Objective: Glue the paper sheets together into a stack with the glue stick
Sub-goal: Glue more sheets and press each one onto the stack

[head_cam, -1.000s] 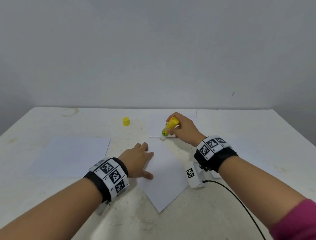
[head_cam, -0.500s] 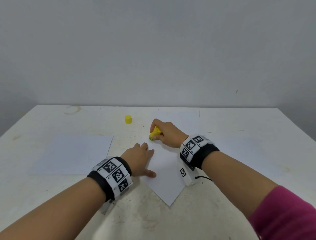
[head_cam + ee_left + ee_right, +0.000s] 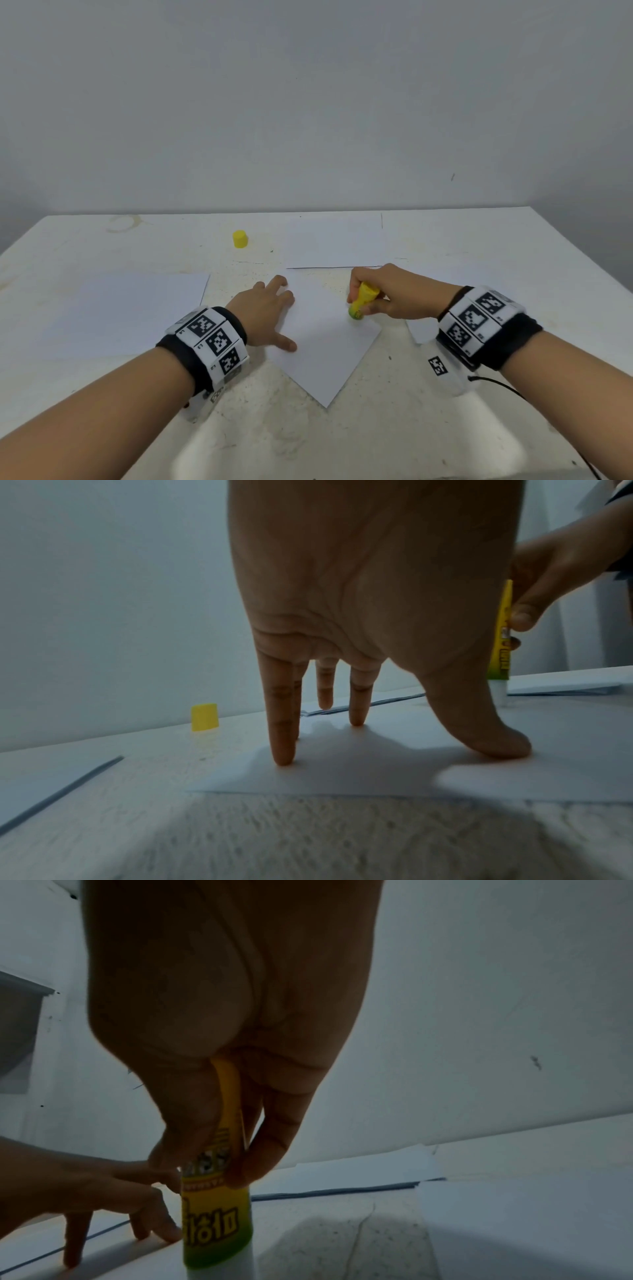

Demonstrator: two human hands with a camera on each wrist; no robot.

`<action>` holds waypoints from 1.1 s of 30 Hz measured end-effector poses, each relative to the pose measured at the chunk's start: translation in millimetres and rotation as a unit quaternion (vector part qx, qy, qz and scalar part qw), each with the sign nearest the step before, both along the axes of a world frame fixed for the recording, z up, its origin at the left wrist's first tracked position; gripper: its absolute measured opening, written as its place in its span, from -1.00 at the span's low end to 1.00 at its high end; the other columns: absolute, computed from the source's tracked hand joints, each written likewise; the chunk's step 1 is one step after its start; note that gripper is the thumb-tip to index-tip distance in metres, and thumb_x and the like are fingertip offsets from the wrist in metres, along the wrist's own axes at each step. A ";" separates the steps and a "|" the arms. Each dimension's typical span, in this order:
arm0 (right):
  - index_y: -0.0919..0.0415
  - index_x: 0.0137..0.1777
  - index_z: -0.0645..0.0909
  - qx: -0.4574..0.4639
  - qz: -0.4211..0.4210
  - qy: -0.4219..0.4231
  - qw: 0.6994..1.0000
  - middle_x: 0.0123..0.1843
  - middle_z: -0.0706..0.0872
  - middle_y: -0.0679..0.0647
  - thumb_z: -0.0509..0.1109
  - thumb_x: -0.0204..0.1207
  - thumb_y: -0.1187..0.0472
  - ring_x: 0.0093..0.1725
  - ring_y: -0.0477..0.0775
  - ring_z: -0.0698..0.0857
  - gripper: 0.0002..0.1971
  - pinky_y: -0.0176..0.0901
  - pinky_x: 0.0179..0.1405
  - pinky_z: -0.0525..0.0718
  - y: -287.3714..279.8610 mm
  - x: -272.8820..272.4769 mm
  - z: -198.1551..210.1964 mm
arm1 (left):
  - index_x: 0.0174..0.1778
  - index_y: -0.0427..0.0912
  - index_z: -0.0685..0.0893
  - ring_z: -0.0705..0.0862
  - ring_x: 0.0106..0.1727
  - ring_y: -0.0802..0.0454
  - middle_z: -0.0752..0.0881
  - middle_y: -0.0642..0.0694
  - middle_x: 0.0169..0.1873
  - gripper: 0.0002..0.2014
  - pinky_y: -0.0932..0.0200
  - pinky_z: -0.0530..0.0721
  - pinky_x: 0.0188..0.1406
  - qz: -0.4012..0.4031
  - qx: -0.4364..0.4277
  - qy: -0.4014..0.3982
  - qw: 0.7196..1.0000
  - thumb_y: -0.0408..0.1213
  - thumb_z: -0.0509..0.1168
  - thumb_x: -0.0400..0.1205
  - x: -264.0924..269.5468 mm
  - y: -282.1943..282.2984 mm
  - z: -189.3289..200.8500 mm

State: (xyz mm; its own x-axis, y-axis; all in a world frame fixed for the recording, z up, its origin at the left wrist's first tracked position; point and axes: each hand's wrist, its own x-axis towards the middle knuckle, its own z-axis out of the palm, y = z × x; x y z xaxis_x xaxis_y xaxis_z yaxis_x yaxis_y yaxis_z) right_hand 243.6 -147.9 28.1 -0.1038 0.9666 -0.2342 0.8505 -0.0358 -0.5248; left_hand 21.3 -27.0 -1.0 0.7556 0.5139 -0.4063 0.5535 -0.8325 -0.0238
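A white paper sheet (image 3: 322, 342) lies turned like a diamond at the table's middle. My left hand (image 3: 270, 308) presses its left part with straight, spread fingers (image 3: 284, 739) and thumb. My right hand (image 3: 383, 294) grips the yellow-green glue stick (image 3: 363, 303), held nearly upright with its white tip (image 3: 498, 693) down on the sheet's right side. In the right wrist view my thumb and fingers pinch the glue stick (image 3: 219, 1215). Its yellow cap (image 3: 239, 238) stands apart at the back.
Another sheet (image 3: 130, 308) lies at the left. A further sheet (image 3: 335, 245) lies at the back middle, and one (image 3: 421, 330) is partly under my right wrist. The table (image 3: 376, 438) is white and worn; a black cable (image 3: 507, 387) trails from the right wristband.
My right hand has carried the glue stick from the sheet's far corner toward me and to the right across the sheet. The left hand has stayed pressing the paper.
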 end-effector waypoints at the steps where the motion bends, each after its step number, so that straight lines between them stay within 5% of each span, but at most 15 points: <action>1: 0.00 0.04 0.52 -0.005 0.000 -0.002 1.000 0.08 0.75 -0.03 0.46 0.54 0.18 0.02 0.00 0.70 -0.83 0.02 0.08 0.68 -3.6 1.6 1.2 | 0.60 -0.05 0.23 0.37 0.44 -0.11 0.09 -0.04 0.60 -0.12 -0.02 0.57 0.28 -0.004 0.002 0.003 1.000 0.32 0.34 0.47 0.2 0.0 0.5; 8: -0.16 -0.08 0.44 -0.033 0.005 -0.022 0.999 -0.04 0.74 -0.09 0.45 0.54 0.22 -0.18 -0.10 0.64 -0.74 -0.23 -0.14 0.62 -12.6 5.9 13.0 | 0.64 0.07 0.12 0.50 0.33 -0.10 0.34 -0.06 0.48 -0.31 0.05 0.58 0.16 -0.021 0.011 0.006 1.000 0.06 0.27 0.64 -1.2 0.7 5.0; 11: -0.03 0.08 0.44 -0.021 -0.040 -0.008 0.999 -0.17 0.69 -0.07 0.45 0.54 0.19 -0.30 -0.11 0.66 -0.75 -0.32 -0.26 0.62 -8.7 8.0 19.0 | 0.66 0.14 0.04 0.61 0.19 -0.15 0.36 -0.15 0.40 -0.25 0.09 0.55 -0.09 -0.030 0.027 0.046 0.998 0.15 0.25 0.62 -1.1 -0.4 6.0; 14: 0.14 0.04 0.47 0.074 -0.153 0.087 0.982 -0.25 0.71 0.03 0.49 0.50 0.22 -0.39 -0.08 0.67 -0.75 -0.27 -0.37 0.63 0.7 12.7 23.6 | 0.59 -0.01 0.21 0.58 0.18 -0.14 0.38 -0.17 0.33 -0.25 0.10 0.46 -0.16 -0.024 0.060 0.069 0.996 0.29 0.23 0.57 -0.7 -2.6 8.7; 18: 0.27 0.02 0.51 0.167 -0.239 0.150 0.945 -0.21 0.70 0.11 0.49 0.51 0.23 -0.39 0.01 0.67 -0.78 -0.33 -0.44 0.60 18.4 13.5 20.1 | 0.49 -0.25 0.28 0.36 0.37 -0.11 0.25 -0.16 0.42 -0.20 0.08 0.51 -0.01 -0.048 0.079 0.031 0.995 0.32 0.22 0.55 1.0 -5.3 6.1; 22: 0.34 0.09 0.52 0.159 -0.244 0.149 0.945 -0.11 0.70 0.21 0.47 0.53 0.24 -0.33 0.06 0.68 -0.74 -0.25 -0.35 0.64 37.0 4.7 3.8 | 0.66 -0.09 0.06 0.17 0.56 -0.09 -0.04 -0.08 0.64 -0.28 -0.03 0.56 0.28 -0.116 0.017 -0.007 0.993 0.08 0.20 0.67 6.6 -9.0 0.3; 27: 0.30 0.13 0.50 0.147 -0.240 0.128 0.951 0.00 0.67 0.24 0.47 0.53 0.18 -0.11 0.22 0.69 -0.71 0.04 -0.06 0.70 59.1 -12.4 -11.8 | 0.69 -0.04 0.03 0.17 0.59 -0.07 0.08 -0.06 0.65 -0.29 -0.09 0.46 0.43 -0.110 -0.003 0.023 0.994 0.09 0.16 0.69 10.5 -4.4 -2.0; 33: 0.28 0.25 0.43 0.095 -0.177 0.001 0.980 0.12 0.63 0.24 0.39 0.58 0.12 0.05 0.21 0.61 -0.65 -0.04 -0.02 0.58 68.6 -24.2 -15.6 | 0.70 -0.02 -0.04 0.17 0.57 -0.13 0.01 -0.08 0.66 -0.27 -0.09 0.41 0.47 -0.135 -0.009 0.073 0.988 -0.11 0.22 0.69 13.1 4.2 2.0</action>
State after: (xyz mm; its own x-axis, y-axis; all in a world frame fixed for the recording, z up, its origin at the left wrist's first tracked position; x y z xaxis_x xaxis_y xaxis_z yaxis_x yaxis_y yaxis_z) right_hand 219.4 -79.3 12.5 0.2452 0.9684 -0.0466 0.8017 -0.2295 -0.5519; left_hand 34.4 -22.9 1.1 0.7969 0.2936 -0.5279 0.3033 -0.9503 -0.0706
